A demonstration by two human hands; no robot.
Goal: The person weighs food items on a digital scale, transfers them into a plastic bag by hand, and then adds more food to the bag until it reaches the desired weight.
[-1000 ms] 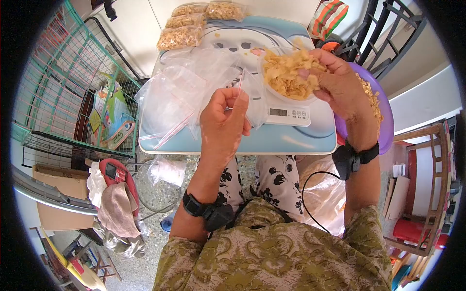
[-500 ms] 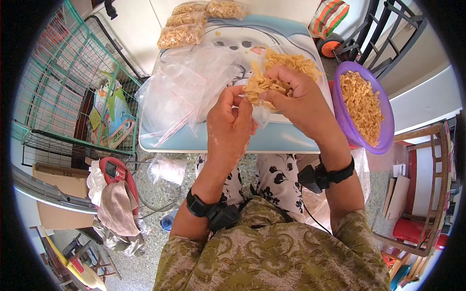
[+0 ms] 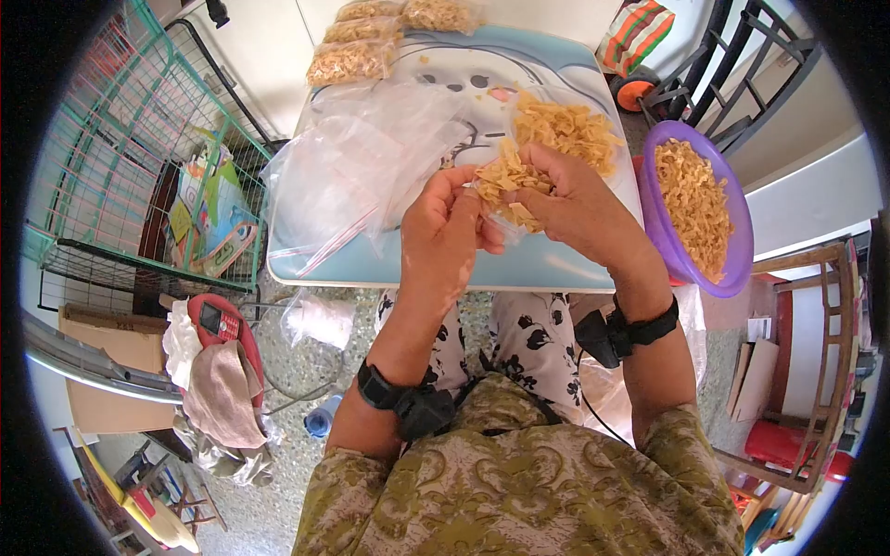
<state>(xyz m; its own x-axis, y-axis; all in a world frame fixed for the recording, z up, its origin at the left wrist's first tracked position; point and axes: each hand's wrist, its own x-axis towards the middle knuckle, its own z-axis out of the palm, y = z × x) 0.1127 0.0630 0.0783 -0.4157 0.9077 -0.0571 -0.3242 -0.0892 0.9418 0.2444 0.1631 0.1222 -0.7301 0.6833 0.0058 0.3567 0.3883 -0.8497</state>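
Note:
My left hand is closed, thumb and fingers pinching the rim of a clear plastic bag near the table's front. My right hand is curled around a handful of dried yellow flakes, held at the bag's mouth beside the left fingertips. How much of the handful is inside the bag is hard to see. Behind the right hand, a heap of the same flakes lies on clear plastic on the table. Flat empty zip bags are spread left of my left hand.
Several filled bags sit at the table's back left. A purple basin of browner flakes stands at the right edge. A green wire cage is on the left, and a folded trolley at the back right.
The right hand and its flakes have shifted slightly down, closer to the bag's mouth. The heap behind is now more exposed. The left hand keeps its pinch, and the view has tilted slightly.

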